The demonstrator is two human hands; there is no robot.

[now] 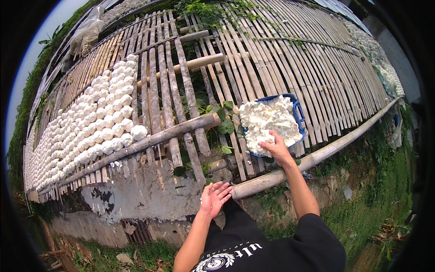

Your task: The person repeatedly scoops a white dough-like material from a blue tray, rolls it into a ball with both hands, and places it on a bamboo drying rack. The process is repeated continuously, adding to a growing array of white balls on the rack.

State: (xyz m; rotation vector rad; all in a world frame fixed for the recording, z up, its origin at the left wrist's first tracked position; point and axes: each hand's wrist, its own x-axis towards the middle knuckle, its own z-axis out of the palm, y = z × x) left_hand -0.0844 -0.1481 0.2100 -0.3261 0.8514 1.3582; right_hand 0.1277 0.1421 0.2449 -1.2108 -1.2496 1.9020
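Note:
A blue plastic basket [297, 110] rests on the bamboo slats to the right, heaped with a soft, crumbly white paste [267, 119]. My right hand [278, 148] reaches over the basket's near side and touches the paste. Its thumb and forefinger are apart; the other fingers are mostly hidden. Palm up, my left hand [215, 197] stands open near the end of the thick bamboo pole, holding nothing, with small white specks on it. Many rounded white lumps [102, 120] lie in close rows on the left slats; the nearest lump [138, 132] sits at their right end.
A thick bamboo pole [312, 158] edges the rack at the right front, another pole [181, 128] at the left. Between them, broken slats leave gaps with green vines [225, 124]. Below is a worn concrete wall [149, 190]. More white lumps [376, 54] lie far right.

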